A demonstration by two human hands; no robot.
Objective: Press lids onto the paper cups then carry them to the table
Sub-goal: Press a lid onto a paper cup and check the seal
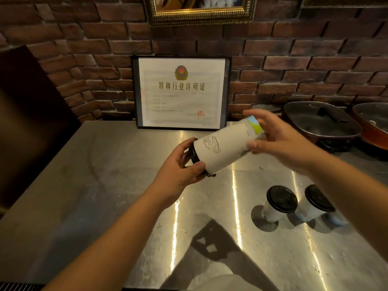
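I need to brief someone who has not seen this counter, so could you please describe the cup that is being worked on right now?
Start at the framed white certificate leaning on the brick wall behind the steel counter. Just in front of it, a white paper cup is held sideways in the air, left hand at its black lid, right hand at its base. The two other lidded cups stand upright on the counter.

The gold-framed picture [199,11] above the black-framed certificate [181,93] is cut by the top edge; the certificate's small print is unreadable; right of it, the blurred right hand [279,139] hides the tilted white paper cup's [226,148] base.
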